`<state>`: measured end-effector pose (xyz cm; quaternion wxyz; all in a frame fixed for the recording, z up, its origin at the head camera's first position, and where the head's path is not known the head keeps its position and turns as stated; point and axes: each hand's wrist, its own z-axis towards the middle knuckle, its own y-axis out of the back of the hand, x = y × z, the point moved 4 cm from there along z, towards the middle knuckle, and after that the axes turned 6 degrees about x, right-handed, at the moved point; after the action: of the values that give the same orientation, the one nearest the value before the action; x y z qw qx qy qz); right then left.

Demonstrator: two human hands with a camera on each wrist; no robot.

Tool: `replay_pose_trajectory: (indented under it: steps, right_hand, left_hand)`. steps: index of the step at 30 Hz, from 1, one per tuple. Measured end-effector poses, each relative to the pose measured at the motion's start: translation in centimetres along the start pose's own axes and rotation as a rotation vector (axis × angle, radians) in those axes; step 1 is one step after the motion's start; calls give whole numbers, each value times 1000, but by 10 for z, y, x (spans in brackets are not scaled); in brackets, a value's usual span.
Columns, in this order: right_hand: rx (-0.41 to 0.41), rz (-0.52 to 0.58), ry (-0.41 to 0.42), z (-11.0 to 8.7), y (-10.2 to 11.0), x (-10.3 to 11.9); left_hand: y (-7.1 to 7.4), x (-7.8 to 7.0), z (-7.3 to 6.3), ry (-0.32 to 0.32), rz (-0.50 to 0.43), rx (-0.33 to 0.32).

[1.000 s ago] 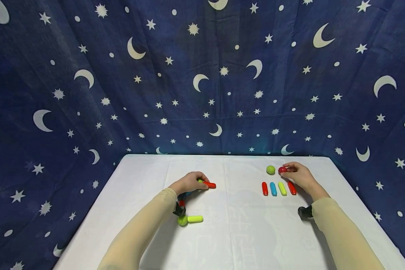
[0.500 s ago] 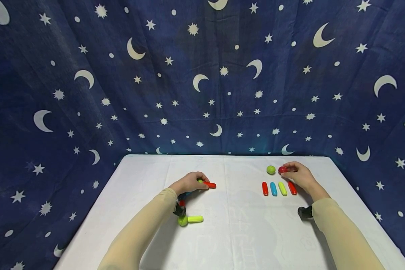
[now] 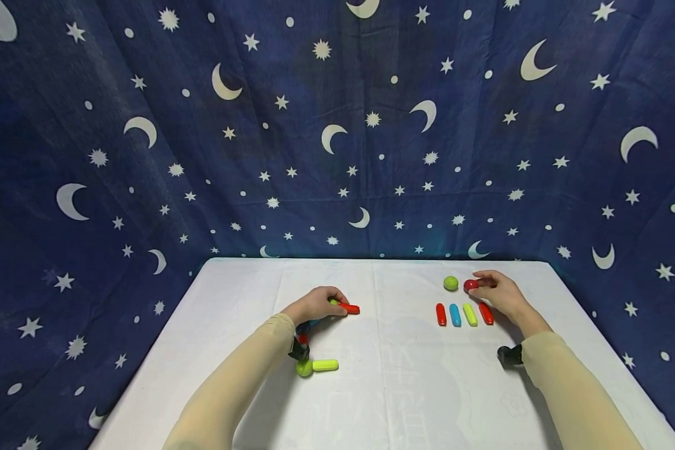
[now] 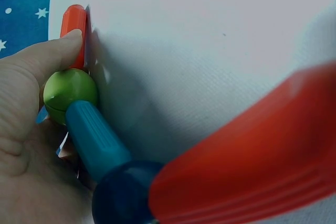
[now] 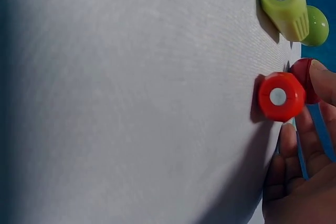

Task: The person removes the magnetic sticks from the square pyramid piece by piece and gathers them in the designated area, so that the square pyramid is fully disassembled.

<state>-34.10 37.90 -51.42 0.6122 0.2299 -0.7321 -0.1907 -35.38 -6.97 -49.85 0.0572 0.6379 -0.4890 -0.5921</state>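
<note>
My left hand (image 3: 317,303) pinches a red building stick (image 3: 351,309), thumb on it beside a green ball (image 4: 68,90). From that ball a blue stick (image 4: 97,140) leads to a dark blue ball (image 4: 123,192), where another red stick (image 4: 252,156) joins in the left wrist view. Below the left wrist, a second green ball (image 3: 304,367) meets a yellow-green stick (image 3: 325,365). At the table's far right, my right hand (image 3: 503,294) holds a red ball (image 3: 470,285) between thumb and fingers. In the right wrist view, a red stick (image 5: 278,96) overlaps this ball.
Left of the red ball lies a loose green ball (image 3: 451,283). In front, a red stick (image 3: 441,314), a blue stick (image 3: 455,315), a yellow-green stick (image 3: 470,314) and another red one form a row. A starry dark blue cloth (image 3: 337,156) hangs behind the white table (image 3: 405,387).
</note>
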Motion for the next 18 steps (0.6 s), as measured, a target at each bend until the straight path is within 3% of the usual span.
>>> replay_pose_trajectory:
  steps: [18]
  right_hand:
    - [-16, -55, -17, 1, -4, 4]
  left_hand:
    - [-1, -1, -2, -10, 1, -12]
